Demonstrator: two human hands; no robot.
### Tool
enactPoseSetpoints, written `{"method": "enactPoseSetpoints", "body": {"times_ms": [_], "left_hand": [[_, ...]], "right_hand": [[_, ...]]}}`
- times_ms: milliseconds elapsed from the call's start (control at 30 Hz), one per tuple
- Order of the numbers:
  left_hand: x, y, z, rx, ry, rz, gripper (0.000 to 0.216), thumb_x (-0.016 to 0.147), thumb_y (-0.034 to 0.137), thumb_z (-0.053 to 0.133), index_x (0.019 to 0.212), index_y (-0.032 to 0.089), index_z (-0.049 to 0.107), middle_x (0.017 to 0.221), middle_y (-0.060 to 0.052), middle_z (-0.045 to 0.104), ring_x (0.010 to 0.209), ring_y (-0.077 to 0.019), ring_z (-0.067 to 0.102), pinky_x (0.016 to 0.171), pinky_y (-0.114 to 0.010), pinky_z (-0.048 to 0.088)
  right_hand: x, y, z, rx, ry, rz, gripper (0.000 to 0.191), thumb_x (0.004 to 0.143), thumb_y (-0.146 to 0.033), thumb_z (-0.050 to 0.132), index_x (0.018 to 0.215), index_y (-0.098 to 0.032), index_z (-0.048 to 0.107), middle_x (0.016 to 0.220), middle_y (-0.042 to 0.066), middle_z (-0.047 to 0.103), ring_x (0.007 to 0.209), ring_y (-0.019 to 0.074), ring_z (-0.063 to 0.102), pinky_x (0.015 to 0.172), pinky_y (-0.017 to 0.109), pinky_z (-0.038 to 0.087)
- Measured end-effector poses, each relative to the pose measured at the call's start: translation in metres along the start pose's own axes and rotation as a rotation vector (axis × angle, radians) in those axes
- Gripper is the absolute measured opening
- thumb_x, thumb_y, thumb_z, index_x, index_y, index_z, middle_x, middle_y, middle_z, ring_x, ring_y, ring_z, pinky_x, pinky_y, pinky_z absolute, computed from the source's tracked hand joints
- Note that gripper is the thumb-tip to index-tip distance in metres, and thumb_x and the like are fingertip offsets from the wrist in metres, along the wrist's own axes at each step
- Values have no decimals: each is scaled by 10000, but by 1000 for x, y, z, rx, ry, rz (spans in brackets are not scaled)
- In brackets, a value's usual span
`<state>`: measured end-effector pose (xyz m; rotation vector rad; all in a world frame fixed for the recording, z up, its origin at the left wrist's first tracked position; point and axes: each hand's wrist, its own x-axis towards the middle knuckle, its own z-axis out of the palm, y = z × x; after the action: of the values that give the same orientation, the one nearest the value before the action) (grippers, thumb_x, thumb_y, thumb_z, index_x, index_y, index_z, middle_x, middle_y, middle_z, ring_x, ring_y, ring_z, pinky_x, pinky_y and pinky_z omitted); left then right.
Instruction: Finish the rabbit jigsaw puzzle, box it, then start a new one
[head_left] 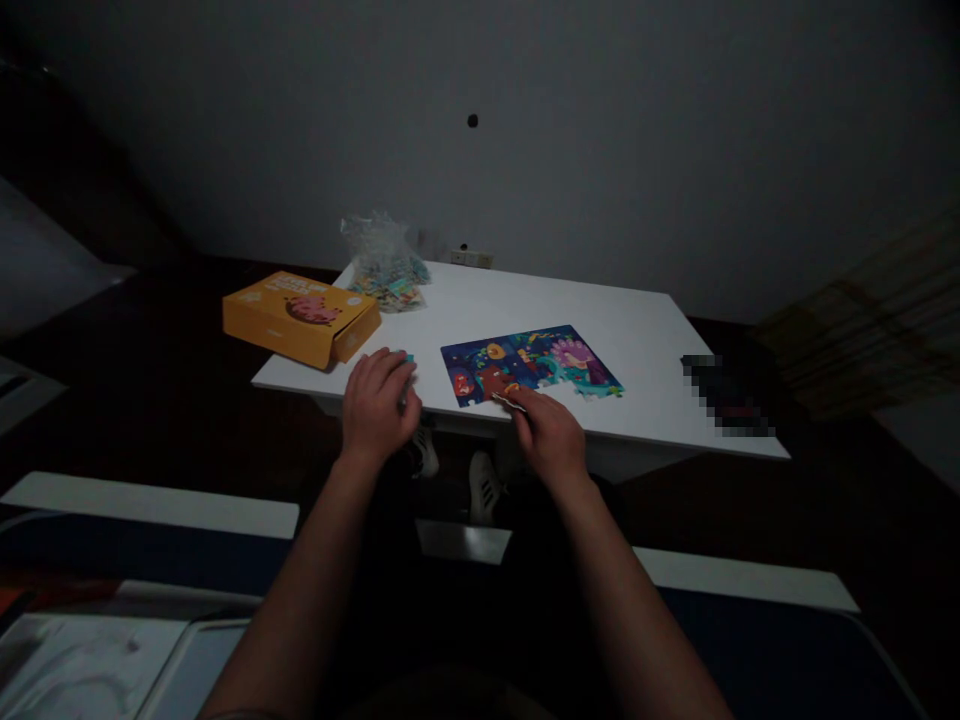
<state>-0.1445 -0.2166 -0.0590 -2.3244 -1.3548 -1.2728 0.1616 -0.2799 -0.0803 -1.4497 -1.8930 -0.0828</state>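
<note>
A partly assembled jigsaw puzzle (529, 358) with a dark blue, colourful picture lies flat on the white table (600, 305); its near edge is uneven, with gaps. Over that near edge, my right hand (553, 432) pinches a puzzle piece (508, 402) between thumb and fingers, its pale side edge showing. My left hand (375, 405) is at the table's front edge, left of the puzzle, with its fingers curled. A bit of a teal puzzle piece (409, 358) shows at its fingertips; the palm side is hidden.
A yellow box (289, 315) sits at the table's left end. Behind it stands a clear plastic bag (386, 275) of loose puzzle pieces. A dark, pixelated object (724, 395) lies near the right edge. Wall sockets (471, 259) are behind the table.
</note>
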Motion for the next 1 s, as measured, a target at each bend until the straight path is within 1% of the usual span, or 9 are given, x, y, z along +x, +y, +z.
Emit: {"method": "enactPoseSetpoints", "body": {"times_ms": [167,267,333,500,600,700,800,900,1000], "left_hand": [[-13,43,15,-58,-60,156,337,996,127,640,1302,188,766,1440,-160,797,1476,-375,680,1299,-641,529],[-18,61,26,-110,-162,156,346,1014,114,621,1322,192,758,1448,-159,795,1467,-363,691,1280,-623,564],[-18,68,30,-137,-213,128,402,1014,118,622,1396,186,725,1498,-176,765,1481,-367,682,1272,-617,577],[-12,71,34,-200,-203,11,683,1005,170,653,1672,165,506,1624,-233,662,1541,-383,626,1292,-627,555],[-9,70,31,-207,-255,10,597,1029,224,670,1618,203,573,1614,-197,683,1522,-361,641,1285,-606,549],[-9,72,30,-173,-351,47,475,1071,240,649,1546,231,656,1592,-145,722,1501,-328,663,1285,-571,528],[-12,74,32,-144,-363,48,446,1112,232,604,1552,265,667,1621,-102,719,1525,-297,652,1281,-540,508],[-14,75,34,-122,-322,22,416,1148,227,549,1541,275,674,1602,-74,738,1524,-289,654,1262,-531,507],[-14,75,34,-89,-264,-36,426,1134,189,525,1523,265,684,1551,-84,764,1524,-313,653,1258,-546,501]], "right_hand": [[15,6,-7,-74,-79,110,387,1091,-192,629,1422,-273,813,1460,93,831,1406,331,763,1150,501,631],[33,9,-16,-129,-137,186,380,1133,-236,602,1441,-310,813,1455,85,831,1319,353,795,1064,514,663],[42,8,-20,-140,-137,176,391,1165,-266,560,1474,-290,800,1437,111,835,1268,374,804,1061,550,659],[41,-14,-7,-111,-148,-49,459,1121,-167,572,1544,-241,732,1599,119,747,1552,400,623,1283,643,502],[31,-33,11,-117,-206,-57,488,1107,-141,544,1562,-206,708,1617,155,729,1589,401,594,1308,659,467],[28,-42,21,-99,-217,-31,512,1109,-159,506,1592,-126,673,1626,213,707,1553,403,631,1282,624,506],[28,-37,21,-88,-160,-23,510,1093,-185,527,1577,-125,673,1644,222,689,1543,396,639,1282,615,510],[24,-23,12,-145,-67,23,504,1110,-276,580,1594,-152,654,1726,229,609,1625,426,546,1300,679,466],[14,-7,-2,-210,-73,50,490,1150,-389,582,1586,-178,659,1700,232,636,1596,457,566,1267,719,474]]}}
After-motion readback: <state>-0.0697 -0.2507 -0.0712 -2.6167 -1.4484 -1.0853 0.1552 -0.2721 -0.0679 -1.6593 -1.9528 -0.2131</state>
